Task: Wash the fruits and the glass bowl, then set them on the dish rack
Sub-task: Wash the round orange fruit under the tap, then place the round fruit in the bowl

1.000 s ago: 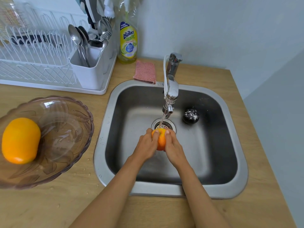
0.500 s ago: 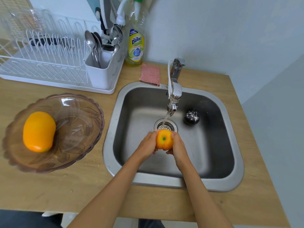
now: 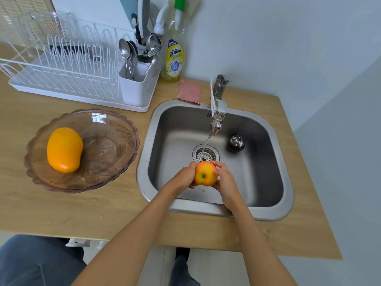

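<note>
Now rinsing: round yellow-red apple [image 3: 205,174] cupped between left hand [image 3: 184,176] and right hand [image 3: 225,180], fingers curled round it, just in front of steel sink drain [image 3: 205,154]. Thin water stream [image 3: 206,143] seems to land behind it; shift apple toward drain, rotate under flow, keep grip firm, likely slippery.

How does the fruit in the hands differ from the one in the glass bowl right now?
The apple is round and yellow with a red blush; the mango is longer, plain orange and looks larger. The apple is held over the sink by the left hand and right hand, close to the tap's stream; the mango lies untouched in the glass bowl on the counter. Neither is on the dish rack.
</note>
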Motion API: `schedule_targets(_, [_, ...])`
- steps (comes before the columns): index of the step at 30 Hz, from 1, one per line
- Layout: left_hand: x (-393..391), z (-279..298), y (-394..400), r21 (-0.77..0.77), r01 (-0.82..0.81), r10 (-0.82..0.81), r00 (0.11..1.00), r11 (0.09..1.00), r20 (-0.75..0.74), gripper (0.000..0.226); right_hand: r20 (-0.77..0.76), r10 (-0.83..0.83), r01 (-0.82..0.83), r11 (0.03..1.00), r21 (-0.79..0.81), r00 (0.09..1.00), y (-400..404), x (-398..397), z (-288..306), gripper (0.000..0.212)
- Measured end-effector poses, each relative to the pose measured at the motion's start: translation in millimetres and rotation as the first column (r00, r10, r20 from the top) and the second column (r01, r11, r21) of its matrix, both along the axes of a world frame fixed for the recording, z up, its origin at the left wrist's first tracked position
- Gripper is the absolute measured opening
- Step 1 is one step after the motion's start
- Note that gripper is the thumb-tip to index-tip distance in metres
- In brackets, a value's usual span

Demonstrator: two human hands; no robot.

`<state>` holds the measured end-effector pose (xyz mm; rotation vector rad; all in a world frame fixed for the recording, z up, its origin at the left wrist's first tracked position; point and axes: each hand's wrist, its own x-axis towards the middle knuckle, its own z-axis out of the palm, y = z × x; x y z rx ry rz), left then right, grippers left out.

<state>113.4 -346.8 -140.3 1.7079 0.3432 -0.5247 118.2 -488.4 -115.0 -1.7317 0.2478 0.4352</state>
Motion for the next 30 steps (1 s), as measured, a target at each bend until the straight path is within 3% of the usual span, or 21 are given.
schedule_targets(11, [-2.0, 10.4, 5.5, -0.036, -0.121, 0.122, 0.993, 0.992, -0.001, 0.038, -0.038, 0.022, -0.025, 0.998, -0.062, 0.999, 3.6, -0.5, -2.1, 0.037])
schedule_targets(17, [-16.5, 31.1, 32.3, 0.081, -0.193, 0.177, 0.97, 0.978, 0.169, 0.034, 0.004, 0.012, -0.011, 0.999, -0.04, 1.0, 27.7, -3.1, 7.2, 0.037])
schedule_targets(24, [-21.2, 105.0, 92.3, 0.092, -0.342, 0.283, 0.88, 0.935, 0.382, 0.029, 0.206, -0.09, 0.083, 0.996, 0.04, 0.974, 104.0, 2.5, 57.8, 0.032])
schedule_targets(30, [-31.3, 138.0, 149.9, -0.031, -0.521, 0.485, 0.769, 0.853, 0.417, 0.034, 0.275, 0.032, -0.057, 0.995, 0.083, 0.961, 169.6, 14.7, 102.6, 0.033])
